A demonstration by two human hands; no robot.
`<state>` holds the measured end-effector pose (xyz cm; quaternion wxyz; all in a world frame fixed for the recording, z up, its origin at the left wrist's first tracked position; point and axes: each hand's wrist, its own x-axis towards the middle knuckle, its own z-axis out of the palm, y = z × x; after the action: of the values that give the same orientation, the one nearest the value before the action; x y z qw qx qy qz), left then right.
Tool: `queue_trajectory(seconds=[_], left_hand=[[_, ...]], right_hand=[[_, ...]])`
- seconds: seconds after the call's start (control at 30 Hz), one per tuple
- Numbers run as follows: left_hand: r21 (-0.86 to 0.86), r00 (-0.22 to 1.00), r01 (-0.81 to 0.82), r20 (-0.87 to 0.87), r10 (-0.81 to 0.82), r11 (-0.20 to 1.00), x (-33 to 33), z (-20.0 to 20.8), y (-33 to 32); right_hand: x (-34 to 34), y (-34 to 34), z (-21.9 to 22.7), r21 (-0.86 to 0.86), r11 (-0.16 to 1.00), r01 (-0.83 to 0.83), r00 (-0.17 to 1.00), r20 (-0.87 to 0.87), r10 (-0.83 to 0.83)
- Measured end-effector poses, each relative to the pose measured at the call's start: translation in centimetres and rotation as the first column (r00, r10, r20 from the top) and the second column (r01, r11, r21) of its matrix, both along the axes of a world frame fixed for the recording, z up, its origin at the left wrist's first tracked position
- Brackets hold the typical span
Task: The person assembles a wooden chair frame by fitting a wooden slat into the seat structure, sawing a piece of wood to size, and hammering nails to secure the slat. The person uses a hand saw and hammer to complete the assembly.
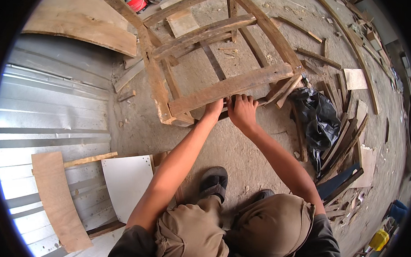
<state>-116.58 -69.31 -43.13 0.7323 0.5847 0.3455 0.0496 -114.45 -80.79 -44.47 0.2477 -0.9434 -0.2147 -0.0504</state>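
Observation:
A bare wooden chair frame (231,84) of rough, brown, worn timber lies on the floor in front of me, with rails and slats joined between two curved side pieces. My left hand (213,111) is closed at a darker lower bar beneath the nearest wide rail; its fingertips are mostly hidden. Close beside it on the right, my right hand (243,111) curls its fingers over the same dark bar (223,115). Both forearms stretch forward over my bent knees.
A black plastic bag (319,120) and a pile of wood strips (346,144) lie to the right. Corrugated metal sheeting (55,109) stands at left, near a curved plywood piece (58,201) and a white board (128,185). A large wooden panel (84,24) juts in at far left.

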Motion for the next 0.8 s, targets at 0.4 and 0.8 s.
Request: queue_trajectory(seconds=[0.4,0.8], left_hand=[[0.319,0.982,0.164,0.034,-0.184,0.934,-0.9,-4.4,3.1],[0.431,0.975,0.217,-0.052,-0.216,0.876,-0.6,-5.3,3.2]], right_hand=[[1.2,-7.4,2.1,0.468,0.815,-0.341,0.876,-0.156,0.456],[-0.8,-5.9,0.2,0.330,0.885,-0.330,0.943,0.064,0.328]])
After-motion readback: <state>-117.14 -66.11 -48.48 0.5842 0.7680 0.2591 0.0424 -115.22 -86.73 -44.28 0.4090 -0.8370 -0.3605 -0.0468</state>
